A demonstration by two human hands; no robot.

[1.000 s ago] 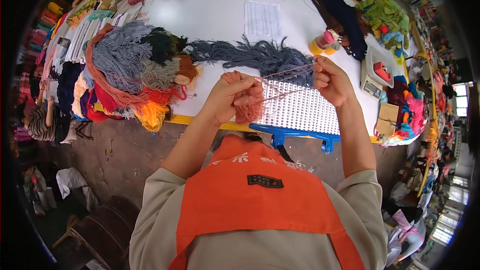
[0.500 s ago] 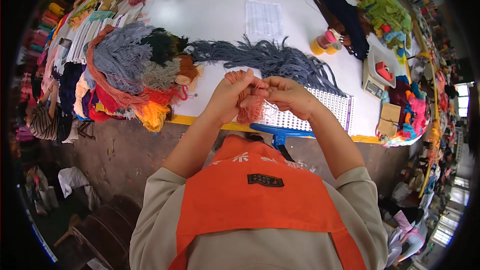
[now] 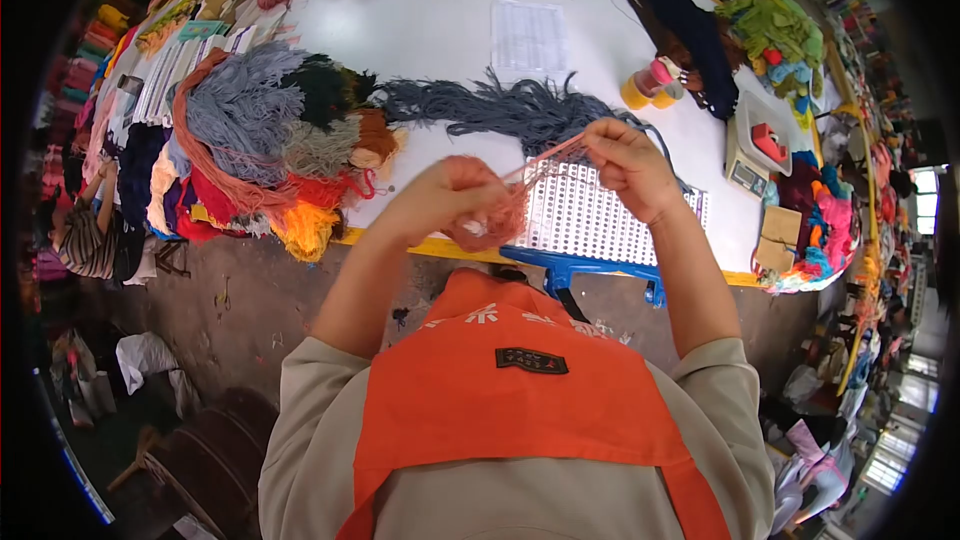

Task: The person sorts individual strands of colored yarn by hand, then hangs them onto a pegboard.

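A loose bundle of pink yarn (image 3: pixel 492 223) hangs from my left hand (image 3: pixel 450 196), whose fingers are closed around it above the table's near edge. My right hand (image 3: pixel 632 166) pinches a few strands pulled out from that bundle. These strands stretch taut, slanting up to the right between both hands. Beneath them lies a white board with rows of holes (image 3: pixel 590 210). Long slate-blue yarn strands (image 3: pixel 500 110) spread across the table just beyond my hands, partly hidden by my right hand.
A big heap of coloured yarn (image 3: pixel 250 120) sits at left. Rightward are yellow and pink spools (image 3: pixel 652 83), dark navy yarn (image 3: pixel 690 40), a scale with a tray (image 3: pixel 748 172) and a cardboard piece (image 3: pixel 778 238). A printed sheet (image 3: pixel 528 35) lies farther back. A blue bracket (image 3: pixel 570 262) juts from the near edge.
My hands were close together on the pink yarn. Now my right hand has moved up and right, drawing strands out, while my left hand has shifted slightly left and down with the bundle.
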